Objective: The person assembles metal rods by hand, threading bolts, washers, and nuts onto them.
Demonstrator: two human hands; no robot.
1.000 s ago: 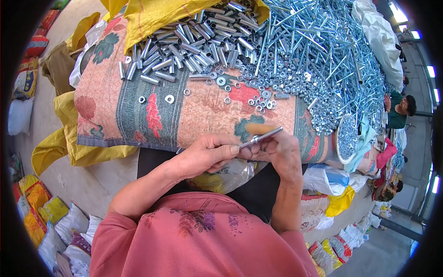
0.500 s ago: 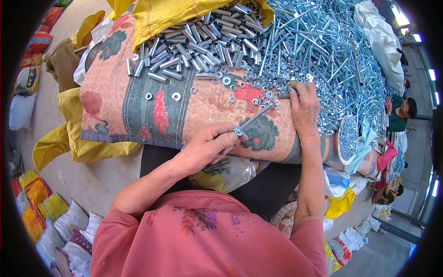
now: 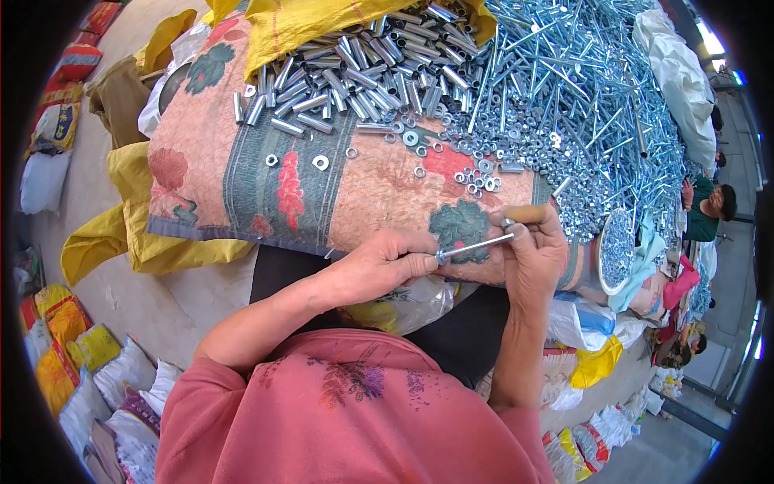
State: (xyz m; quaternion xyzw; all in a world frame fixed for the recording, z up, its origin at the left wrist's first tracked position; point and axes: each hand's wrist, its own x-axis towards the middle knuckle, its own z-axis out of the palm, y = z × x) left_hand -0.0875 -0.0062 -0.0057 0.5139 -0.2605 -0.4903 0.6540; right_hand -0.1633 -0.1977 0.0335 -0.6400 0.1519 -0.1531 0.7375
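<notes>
My left hand (image 3: 391,262) is closed on a long silver bolt (image 3: 476,247) near its washer-like head end, the shaft pointing right and slightly up. At the shaft's tip, my right hand (image 3: 534,250) pinches with thumb and forefinger. A tan cover (image 3: 526,214) wraps one of its fingers. A small metal piece (image 3: 506,223) shows at those fingertips, its exact kind partly hidden. Behind the hand a short metal rod end (image 3: 562,187) sticks out; whether the hand holds it I cannot tell. Loose washers (image 3: 486,167) lie on the patterned cloth (image 3: 379,194) just beyond.
Metal tubes (image 3: 347,77) are heaped at the back under a yellow sack (image 3: 306,32). Long bolts (image 3: 580,81) fill the back right, with nuts (image 3: 564,169) nearer. An oval basin (image 3: 614,250) of small parts stands at right. Another person (image 3: 709,206) is farther right.
My right hand has come back from the nut pile to the bolt's tip. The bolt has swung closer to level in my left hand. The view has shifted slightly.
</notes>
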